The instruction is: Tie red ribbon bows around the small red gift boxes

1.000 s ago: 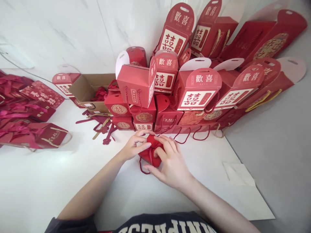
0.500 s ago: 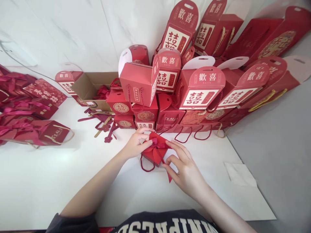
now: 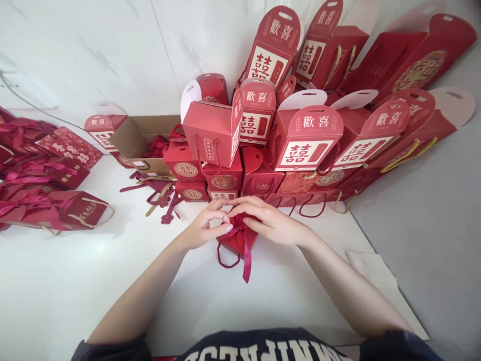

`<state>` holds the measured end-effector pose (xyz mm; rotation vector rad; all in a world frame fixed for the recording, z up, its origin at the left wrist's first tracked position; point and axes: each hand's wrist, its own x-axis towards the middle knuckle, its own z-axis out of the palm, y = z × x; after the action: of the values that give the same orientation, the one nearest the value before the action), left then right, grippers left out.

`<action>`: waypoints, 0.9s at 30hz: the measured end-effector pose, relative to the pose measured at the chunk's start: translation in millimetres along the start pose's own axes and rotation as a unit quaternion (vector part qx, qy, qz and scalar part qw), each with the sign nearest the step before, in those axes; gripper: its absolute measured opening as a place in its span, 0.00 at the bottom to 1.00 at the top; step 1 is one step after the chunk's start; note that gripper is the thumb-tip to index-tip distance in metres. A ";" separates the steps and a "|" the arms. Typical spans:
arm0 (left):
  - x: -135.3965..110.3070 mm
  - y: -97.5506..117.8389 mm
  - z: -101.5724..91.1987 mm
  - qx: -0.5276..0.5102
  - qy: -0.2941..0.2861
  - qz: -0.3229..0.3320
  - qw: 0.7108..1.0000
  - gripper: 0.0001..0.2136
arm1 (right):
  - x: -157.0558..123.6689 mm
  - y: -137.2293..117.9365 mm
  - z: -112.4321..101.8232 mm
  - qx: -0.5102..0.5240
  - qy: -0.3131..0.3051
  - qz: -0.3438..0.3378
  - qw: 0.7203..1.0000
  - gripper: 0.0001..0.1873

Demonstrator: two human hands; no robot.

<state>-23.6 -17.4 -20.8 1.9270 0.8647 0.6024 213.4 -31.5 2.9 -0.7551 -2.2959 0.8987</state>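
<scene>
Bench [image 3: 75, 286], white and broad, bears a stack of red gift boxes [image 3: 308, 133] at the back, ribbon-tied boxes [image 3: 84, 208] at the left and an open cardboard box [image 3: 160, 167] between them. Just in front of the stack sits a small red box [image 3: 233, 244], the left hand [image 3: 201, 228] and the right hand [image 3: 276, 220] arched over its top from either side, fingers bent, though whether either grips anything cannot be made out. Under the hands lies a magenta ribbon [image 3: 246, 261], one tail hanging down the near side, beside a dark red cord handle [image 3: 227, 266].
</scene>
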 end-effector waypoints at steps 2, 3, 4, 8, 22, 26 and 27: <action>-2.5 1.1 -3.6 -0.046 -0.013 -0.026 0.999 0.09 | 10.0 4.9 -3.5 0.019 -0.035 -0.023 0.999 0.14; -3.5 1.4 -5.1 -0.062 -0.020 -0.038 0.997 0.10 | 13.5 7.4 -4.8 0.025 -0.046 -0.028 0.998 0.11; -4.4 1.5 -6.4 -0.072 -0.026 -0.048 0.996 0.10 | 16.2 9.8 -5.7 0.027 -0.051 -0.030 0.998 0.08; -5.6 1.6 -8.4 -0.069 -0.034 -0.061 0.995 0.10 | 23.6 17.5 -6.7 0.023 -0.079 -0.033 0.996 0.06; 0.6 13.7 -1.4 0.110 -0.021 -0.041 0.993 0.14 | 9.5 18.7 -19.3 0.065 -0.140 0.087 0.984 0.08; 2.4 14.5 -0.7 0.111 -0.039 -0.018 0.993 0.14 | 7.5 21.5 -13.4 0.058 -0.134 0.085 0.986 0.06; 2.2 15.1 -0.8 0.110 -0.041 -0.017 0.993 0.14 | 6.1 21.4 -13.3 0.059 -0.133 0.090 0.985 0.06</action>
<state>-17.9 -20.4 -7.0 2.1144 0.9407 0.4195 224.4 -8.6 -2.7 -0.8443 -2.4038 1.2743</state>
